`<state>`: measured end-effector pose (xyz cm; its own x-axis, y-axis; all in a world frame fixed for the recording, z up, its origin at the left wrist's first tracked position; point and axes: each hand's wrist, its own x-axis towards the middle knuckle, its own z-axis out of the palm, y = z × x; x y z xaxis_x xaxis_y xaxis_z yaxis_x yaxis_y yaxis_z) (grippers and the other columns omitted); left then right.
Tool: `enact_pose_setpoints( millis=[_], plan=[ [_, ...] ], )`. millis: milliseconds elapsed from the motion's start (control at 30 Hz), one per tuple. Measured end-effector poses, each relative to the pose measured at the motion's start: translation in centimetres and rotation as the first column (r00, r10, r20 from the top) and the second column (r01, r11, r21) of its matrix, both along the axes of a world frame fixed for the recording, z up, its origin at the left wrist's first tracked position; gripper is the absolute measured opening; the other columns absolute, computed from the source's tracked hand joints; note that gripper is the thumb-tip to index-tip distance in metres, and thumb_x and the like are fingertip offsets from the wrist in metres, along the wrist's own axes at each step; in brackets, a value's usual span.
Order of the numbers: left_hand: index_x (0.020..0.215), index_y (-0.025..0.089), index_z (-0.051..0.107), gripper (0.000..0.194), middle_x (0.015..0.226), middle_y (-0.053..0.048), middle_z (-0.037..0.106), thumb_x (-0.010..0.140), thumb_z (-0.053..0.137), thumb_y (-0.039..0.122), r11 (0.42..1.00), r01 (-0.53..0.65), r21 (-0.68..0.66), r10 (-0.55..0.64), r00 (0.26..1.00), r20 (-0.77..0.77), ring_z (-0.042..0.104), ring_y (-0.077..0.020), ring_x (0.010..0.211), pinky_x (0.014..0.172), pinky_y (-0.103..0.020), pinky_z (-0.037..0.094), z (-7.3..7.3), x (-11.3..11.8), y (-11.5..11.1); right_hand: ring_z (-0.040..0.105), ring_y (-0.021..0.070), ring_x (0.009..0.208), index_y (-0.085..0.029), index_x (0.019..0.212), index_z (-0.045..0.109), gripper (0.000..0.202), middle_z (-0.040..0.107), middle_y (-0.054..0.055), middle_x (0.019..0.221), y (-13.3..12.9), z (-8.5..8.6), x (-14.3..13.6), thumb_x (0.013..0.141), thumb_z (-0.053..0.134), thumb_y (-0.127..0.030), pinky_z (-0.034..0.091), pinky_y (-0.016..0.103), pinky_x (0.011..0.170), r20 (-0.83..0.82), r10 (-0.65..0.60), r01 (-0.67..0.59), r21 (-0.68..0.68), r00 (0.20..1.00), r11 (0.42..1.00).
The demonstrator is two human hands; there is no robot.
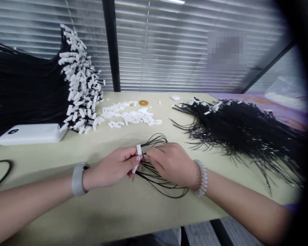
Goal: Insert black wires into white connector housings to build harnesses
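My left hand (115,165), with a grey band at its wrist, pinches a long white connector (139,150) that stands nearly upright between thumb and fingers. Thin black wires (164,186) run out of the connector to the right and loop above and below my right hand. My right hand (170,162), a clear coiled bracelet at its wrist, has its fingertips closed against the connector's right side, at the wires. Whatever wire end lies between those fingertips is too small to make out.
At the left, a large bundle of black wires (28,89) with white ends rises behind a white device (33,133). Loose white connectors (137,117) and a brown ring (143,102) lie mid-table. Another black wire pile (241,130) covers the right. Blinds (169,51) stand behind.
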<state>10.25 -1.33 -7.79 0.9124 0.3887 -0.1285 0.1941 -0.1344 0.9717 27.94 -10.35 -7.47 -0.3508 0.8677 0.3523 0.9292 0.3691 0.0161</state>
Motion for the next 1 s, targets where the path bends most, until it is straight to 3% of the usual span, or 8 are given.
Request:
enact_pose_setpoints(
  millis=[367, 467, 533, 600, 700, 800, 867, 1000],
  plan=[
    [0.082, 0.016, 0.049, 0.025, 0.069, 0.002, 0.049, 0.087, 0.043, 0.039, 0.991, -0.035, -0.128, 0.038, 0.999, 0.017, 0.048, -0.008, 0.054, 0.052, -0.021, 0.04, -0.5, 0.0, 0.2, 0.043, 0.01, 0.056, -0.016, 0.073, 0.055, 0.028, 0.053, 0.0, 0.06, 0.2, 0.1, -0.1, 0.09, 0.035, -0.026, 0.028, 0.025, 0.054, -0.045, -0.02, 0.019, -0.012, 0.999, 1.0],
    [0.085, 0.016, 0.05, 0.025, 0.069, 0.002, 0.048, 0.087, 0.043, 0.04, 0.973, -0.127, -0.192, 0.139, 0.989, 0.049, 0.047, -0.0077, 0.054, 0.053, -0.022, 0.041, -0.8, 0.0, 0.2, 0.049, 0.0121, 0.071, -0.016, 0.081, 0.059, 0.022, 0.057, 0.004, 0.076, 0.2, 1.0, 1.1, 0.089, 0.04, -0.024, 0.035, 0.024, 0.063, -0.154, 0.001, 0.012, 0.085, 0.988, 0.996],
    [0.086, 0.017, 0.05, 0.024, 0.068, 0.002, 0.047, 0.087, 0.043, 0.04, 0.951, -0.243, -0.193, 0.263, 0.961, 0.086, 0.046, -0.0075, 0.054, 0.052, -0.021, 0.039, -1.0, 0.1, 0.2, 0.05, 0.0141, 0.077, -0.015, 0.082, 0.06, 0.02, 0.058, 0.006, 0.083, 0.0, 2.2, 2.4, 0.087, 0.045, -0.026, 0.037, 0.025, 0.066, -0.214, -0.043, 0.086, 0.193, 0.976, 0.977],
    [0.088, 0.017, 0.051, 0.023, 0.07, 0.002, 0.048, 0.087, 0.044, 0.04, 0.919, -0.36, -0.163, 0.382, 0.916, 0.127, 0.046, -0.0077, 0.056, 0.052, -0.02, 0.039, -1.3, 0.1, 0.3, 0.05, 0.0144, 0.073, -0.014, 0.074, 0.059, 0.023, 0.057, 0.007, 0.077, -0.3, 3.5, 3.9, 0.086, 0.048, -0.031, 0.037, 0.025, 0.064, -0.242, -0.147, 0.202, 0.219, 0.959, 0.955],
    [0.088, 0.017, 0.051, 0.024, 0.078, 0.0, 0.053, 0.086, 0.045, 0.04, 0.857, -0.492, -0.15, 0.513, 0.841, 0.17, 0.046, -0.0082, 0.059, 0.054, -0.02, 0.039, -1.4, 0.1, 0.7, 0.047, 0.0117, 0.057, -0.016, 0.066, 0.057, 0.034, 0.053, 0.003, 0.06, -0.9, 4.6, 5.3, 0.085, 0.048, -0.043, 0.035, 0.025, 0.056, -0.187, -0.275, 0.28, 0.003, 0.943, 0.96],
    [0.088, 0.017, 0.05, 0.023, 0.081, -0.002, 0.056, 0.086, 0.045, 0.04, 0.829, -0.527, -0.186, 0.556, 0.814, 0.17, 0.048, -0.0091, 0.061, 0.054, -0.021, 0.039, -1.3, 0.1, 0.9, 0.048, 0.0112, 0.051, -0.019, 0.075, 0.062, 0.035, 0.054, 0.001, 0.056, -1.0, 4.0, 5.1, 0.082, 0.049, -0.05, 0.031, 0.024, 0.052, -0.025, -0.26, 0.247, -0.229, 0.965, 0.941],
    [0.089, 0.017, 0.05, 0.023, 0.079, -0.002, 0.056, 0.086, 0.045, 0.039, 0.834, -0.517, -0.193, 0.547, 0.82, 0.169, 0.048, -0.0096, 0.061, 0.055, -0.021, 0.04, -1.4, 0.1, 1.0, 0.051, 0.0131, 0.052, -0.02, 0.08, 0.063, 0.027, 0.057, 0.002, 0.058, -0.9, 2.9, 4.5, 0.081, 0.05, -0.044, 0.028, 0.024, 0.049, 0.104, -0.251, 0.27, -0.261, 0.962, 0.927],
    [0.088, 0.017, 0.051, 0.022, 0.076, -0.001, 0.053, 0.086, 0.045, 0.038, 0.84, -0.512, -0.179, 0.54, 0.821, 0.185, 0.047, -0.0093, 0.06, 0.054, -0.021, 0.039, -1.4, 0.1, 0.9, 0.052, 0.0146, 0.05, -0.019, 0.07, 0.062, 0.026, 0.055, 0.004, 0.055, -0.5, 2.0, 4.2, 0.084, 0.042, -0.027, 0.025, 0.024, 0.047, 0.248, -0.321, 0.371, -0.192, 0.914, 0.908]
  ],
)
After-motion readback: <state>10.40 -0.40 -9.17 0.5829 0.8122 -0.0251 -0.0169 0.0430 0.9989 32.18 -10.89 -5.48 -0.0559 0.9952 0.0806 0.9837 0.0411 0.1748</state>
